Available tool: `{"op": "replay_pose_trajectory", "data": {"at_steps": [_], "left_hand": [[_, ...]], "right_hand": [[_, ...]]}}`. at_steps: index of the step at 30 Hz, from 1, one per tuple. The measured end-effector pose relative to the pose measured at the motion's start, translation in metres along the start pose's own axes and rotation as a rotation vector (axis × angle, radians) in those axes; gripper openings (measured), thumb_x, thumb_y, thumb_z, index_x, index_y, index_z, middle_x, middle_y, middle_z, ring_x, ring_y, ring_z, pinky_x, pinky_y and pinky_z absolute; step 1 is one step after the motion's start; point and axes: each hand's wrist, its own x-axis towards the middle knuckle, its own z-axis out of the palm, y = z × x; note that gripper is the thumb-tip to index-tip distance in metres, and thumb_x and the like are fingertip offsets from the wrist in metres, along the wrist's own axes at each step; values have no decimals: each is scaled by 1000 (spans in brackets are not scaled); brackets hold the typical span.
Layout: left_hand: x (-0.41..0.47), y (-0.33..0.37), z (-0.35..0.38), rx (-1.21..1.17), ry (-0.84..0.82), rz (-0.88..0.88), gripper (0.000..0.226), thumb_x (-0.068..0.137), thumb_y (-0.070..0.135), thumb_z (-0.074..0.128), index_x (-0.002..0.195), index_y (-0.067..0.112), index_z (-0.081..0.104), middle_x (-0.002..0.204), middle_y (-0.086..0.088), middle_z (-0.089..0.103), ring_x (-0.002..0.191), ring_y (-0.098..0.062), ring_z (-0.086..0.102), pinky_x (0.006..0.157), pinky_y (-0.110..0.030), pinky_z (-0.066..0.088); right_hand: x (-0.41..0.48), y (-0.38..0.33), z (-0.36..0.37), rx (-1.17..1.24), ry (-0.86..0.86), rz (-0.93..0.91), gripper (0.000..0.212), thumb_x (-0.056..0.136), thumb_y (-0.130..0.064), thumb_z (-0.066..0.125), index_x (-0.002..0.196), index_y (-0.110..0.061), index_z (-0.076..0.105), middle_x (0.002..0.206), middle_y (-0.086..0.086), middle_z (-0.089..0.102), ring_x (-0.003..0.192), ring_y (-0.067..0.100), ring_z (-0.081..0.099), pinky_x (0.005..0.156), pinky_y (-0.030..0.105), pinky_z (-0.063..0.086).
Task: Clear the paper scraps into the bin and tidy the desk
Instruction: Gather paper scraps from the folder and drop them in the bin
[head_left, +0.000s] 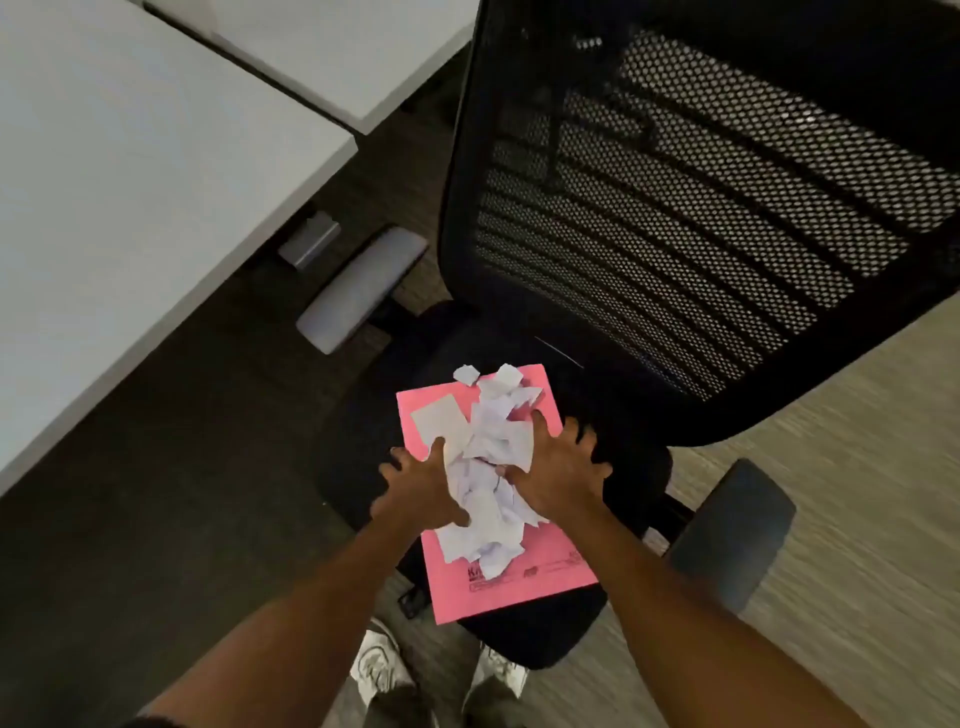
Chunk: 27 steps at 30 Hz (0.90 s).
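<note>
A heap of white paper scraps (488, 467) lies on a pink folder (540, 577), which rests flat on the seat of a black office chair (524, 639). My left hand (421, 491) presses against the left side of the heap with fingers spread. My right hand (558, 467) presses against its right side, fingers also spread. Both hands squeeze the scraps between them. One larger flat scrap (439, 418) and a few small ones (466, 374) lie loose at the folder's far end. No bin is in view.
The chair's black mesh backrest (701, 208) rises behind the folder, with grey armrests at left (358, 291) and right (727, 535). A white desk (130, 182) fills the upper left. My shoes (379, 665) stand on the carpet below the seat.
</note>
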Motion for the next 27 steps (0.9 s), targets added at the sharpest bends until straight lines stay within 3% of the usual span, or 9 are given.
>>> {"op": "replay_pose_trajectory", "data": {"at_steps": [6, 11, 14, 18, 23, 27], "left_hand": [[17, -3, 40, 31, -72, -3, 150, 40, 74, 79, 139, 33, -27, 153, -28, -17, 136, -58, -13, 108, -69, 5], [29, 8, 52, 16, -74, -99, 160, 39, 75, 78, 134, 16, -36, 149, -31, -27, 132, -57, -25, 107, -66, -7], [31, 14, 56, -4, -63, -130, 160, 42, 70, 81, 133, 13, -37, 150, -29, -28, 133, -57, -23, 110, -65, 0], [35, 22, 66, -148, 6, -102, 156, 46, 54, 89, 135, 26, -36, 153, -18, -29, 139, -47, -22, 109, -66, 15], [35, 24, 76, -89, 22, -52, 140, 55, 51, 87, 143, 33, -20, 155, -16, -23, 141, -46, -17, 106, -65, 26], [31, 20, 72, -77, 143, -24, 107, 66, 41, 84, 146, 31, 13, 157, -17, 5, 142, -46, 5, 105, -59, 34]], "right_hand": [[10, 9, 38, 131, -132, 73, 108, 52, -89, 51, 135, -51, -5, 156, 12, 7, 139, 45, 10, 96, 73, 29], [15, -1, 53, 166, -137, 78, 111, 56, -80, 62, 138, -50, -7, 158, 12, -5, 142, 45, 4, 99, 69, 30], [18, -6, 62, 150, -137, 89, 109, 63, -70, 67, 139, -48, -8, 158, 14, -6, 142, 44, 4, 101, 65, 32], [25, -13, 74, 185, -116, 75, 94, 75, -62, 63, 143, -45, 0, 157, 18, -1, 141, 45, 7, 103, 62, 33], [28, -23, 87, 97, -73, 90, 76, 82, -50, 62, 142, -40, 16, 152, 20, 20, 138, 45, 21, 101, 54, 43], [27, -28, 91, -28, -7, 35, 58, 86, -36, 62, 136, -25, 35, 139, 21, 44, 127, 39, 43, 91, 42, 51]]}}
